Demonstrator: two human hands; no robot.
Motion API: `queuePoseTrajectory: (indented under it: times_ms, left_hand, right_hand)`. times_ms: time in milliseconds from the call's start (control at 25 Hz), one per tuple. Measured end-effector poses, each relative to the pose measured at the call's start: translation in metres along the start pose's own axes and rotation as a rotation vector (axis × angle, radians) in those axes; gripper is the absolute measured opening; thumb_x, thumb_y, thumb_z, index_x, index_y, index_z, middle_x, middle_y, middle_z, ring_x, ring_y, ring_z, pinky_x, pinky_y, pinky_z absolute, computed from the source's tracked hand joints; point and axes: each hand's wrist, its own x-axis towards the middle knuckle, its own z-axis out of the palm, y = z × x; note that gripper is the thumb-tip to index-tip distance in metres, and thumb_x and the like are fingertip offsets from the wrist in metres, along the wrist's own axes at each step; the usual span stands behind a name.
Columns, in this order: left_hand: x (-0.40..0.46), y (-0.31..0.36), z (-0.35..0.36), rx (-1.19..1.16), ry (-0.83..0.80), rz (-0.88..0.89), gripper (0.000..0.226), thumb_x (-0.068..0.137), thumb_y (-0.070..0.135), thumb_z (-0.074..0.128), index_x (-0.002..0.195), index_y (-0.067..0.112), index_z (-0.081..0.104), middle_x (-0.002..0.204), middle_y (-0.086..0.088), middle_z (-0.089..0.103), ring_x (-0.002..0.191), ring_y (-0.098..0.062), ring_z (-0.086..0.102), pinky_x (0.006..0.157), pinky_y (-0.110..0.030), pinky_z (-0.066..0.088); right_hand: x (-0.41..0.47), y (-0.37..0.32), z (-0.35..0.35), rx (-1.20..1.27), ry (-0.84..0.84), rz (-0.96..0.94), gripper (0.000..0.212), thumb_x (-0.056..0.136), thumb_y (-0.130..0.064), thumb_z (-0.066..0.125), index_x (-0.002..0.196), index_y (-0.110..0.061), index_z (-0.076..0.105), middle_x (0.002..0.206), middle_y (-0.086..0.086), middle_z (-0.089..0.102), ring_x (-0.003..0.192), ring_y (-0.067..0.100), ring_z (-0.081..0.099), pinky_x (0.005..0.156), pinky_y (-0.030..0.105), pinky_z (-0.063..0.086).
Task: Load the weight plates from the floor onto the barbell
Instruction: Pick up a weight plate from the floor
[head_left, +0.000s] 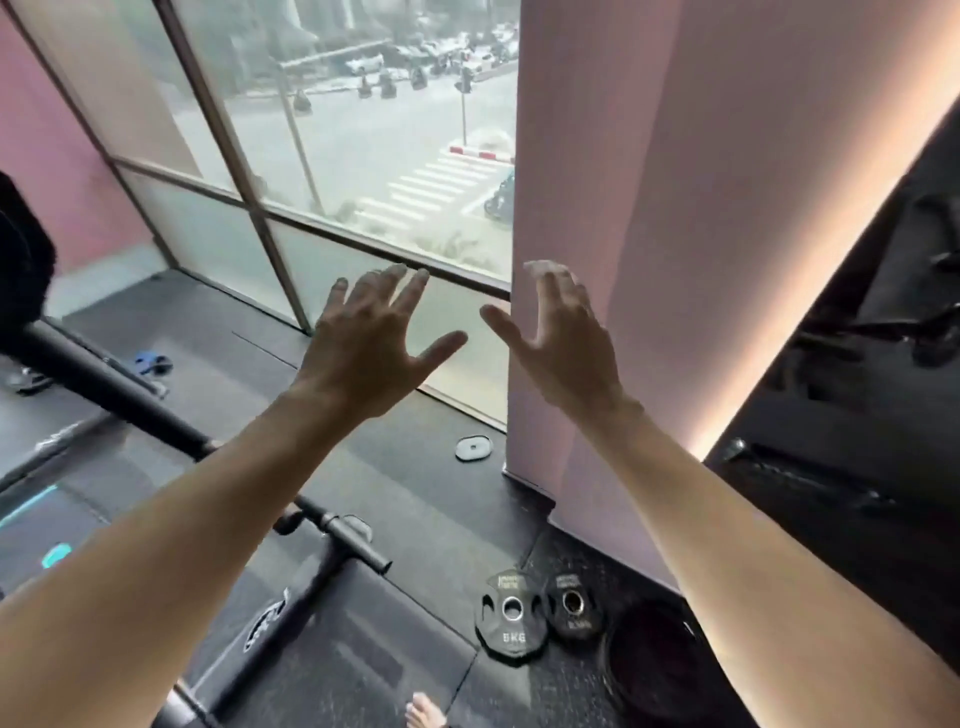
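Note:
Both my arms are stretched out in front of me at chest height. My left hand (370, 340) and my right hand (558, 340) are open with fingers spread and hold nothing. On the floor near the pillar base lie a black 5 kg plate (511, 621), a smaller black plate (572, 608) beside it, and a larger dark plate (652, 665) to their right. A black barbell sleeve (111, 387) runs across the left, with its bare end near my left forearm. A second short black bar end (358, 543) sits lower, below my left forearm.
A pink pillar (623, 234) stands right of centre. A large window (363, 130) fills the back. Dark gym equipment (857, 389) lines the right side. A small grey disc (472, 448) and a blue object (150, 362) lie on the black rubber floor (415, 493). My bare toes (423, 714) show at the bottom.

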Motion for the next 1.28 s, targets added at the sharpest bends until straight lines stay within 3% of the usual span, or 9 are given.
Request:
queuePoseTrajectory:
  times_ms: [320, 520, 680, 1000, 1160, 1280]
  left_hand:
    - [0.051, 0.022, 0.213, -0.114, -0.334, -0.009, 0.091, 0.088, 0.079, 0.024, 0.151, 0.015, 0.038, 0.151, -0.013, 0.045, 0.138, -0.031, 0.042, 0.116, -0.055, 0.028]
    - [0.028, 0.044, 0.333, -0.106, -0.576, -0.049, 0.098, 0.083, 0.079, 0.008, 0.148, 0.013, 0.041, 0.145, -0.014, 0.049, 0.132, -0.033, 0.047, 0.113, -0.058, 0.03]
    - [-0.02, 0.063, 0.442, -0.087, -0.724, -0.171, 0.09, 0.088, 0.075, 0.012, 0.146, 0.013, 0.042, 0.141, -0.014, 0.051, 0.126, -0.034, 0.051, 0.11, -0.055, 0.034]
    - [-0.155, 0.1, 0.674, -0.18, -1.083, -0.499, 0.046, 0.097, 0.035, 0.051, 0.132, 0.005, 0.045, 0.128, -0.016, 0.051, 0.116, -0.038, 0.056, 0.091, -0.047, 0.044]
    - [-0.211, 0.109, 0.788, -0.223, -1.171, -0.614, 0.032, 0.093, 0.01, 0.056, 0.122, 0.004, 0.046, 0.122, -0.017, 0.052, 0.108, -0.04, 0.059, 0.075, -0.044, 0.043]
    - [-0.24, 0.11, 0.861, -0.283, -1.158, -0.665, 0.031, 0.095, 0.01, 0.052, 0.124, 0.001, 0.045, 0.123, -0.02, 0.053, 0.11, -0.041, 0.06, 0.079, -0.043, 0.045]
  right_hand:
    - [-0.008, 0.15, 0.105, -0.124, -0.254, 0.294, 0.086, 0.085, -0.076, 0.035, 0.146, -0.016, 0.04, 0.15, 0.001, 0.043, 0.14, 0.02, 0.036, 0.104, 0.046, 0.044]
    - [-0.056, 0.235, 0.192, -0.155, -0.503, 0.459, 0.086, 0.088, -0.076, 0.034, 0.149, -0.015, 0.036, 0.152, 0.002, 0.04, 0.141, 0.02, 0.034, 0.105, 0.049, 0.042]
    - [-0.113, 0.302, 0.275, -0.145, -0.733, 0.479, 0.078, 0.094, -0.068, 0.041, 0.149, -0.013, 0.036, 0.152, 0.003, 0.039, 0.141, 0.022, 0.034, 0.104, 0.047, 0.04]
    - [-0.27, 0.428, 0.44, -0.22, -1.058, 0.458, 0.074, 0.095, -0.058, 0.048, 0.15, -0.012, 0.033, 0.148, 0.008, 0.043, 0.138, 0.028, 0.037, 0.103, 0.045, 0.039]
    - [-0.354, 0.476, 0.532, -0.302, -1.19, 0.427, 0.074, 0.091, -0.045, 0.058, 0.151, -0.012, 0.03, 0.146, 0.013, 0.046, 0.136, 0.032, 0.039, 0.108, 0.049, 0.038]
    - [-0.404, 0.506, 0.591, -0.373, -1.264, 0.41, 0.079, 0.089, -0.038, 0.065, 0.152, -0.011, 0.025, 0.146, 0.015, 0.046, 0.137, 0.035, 0.038, 0.109, 0.052, 0.036]
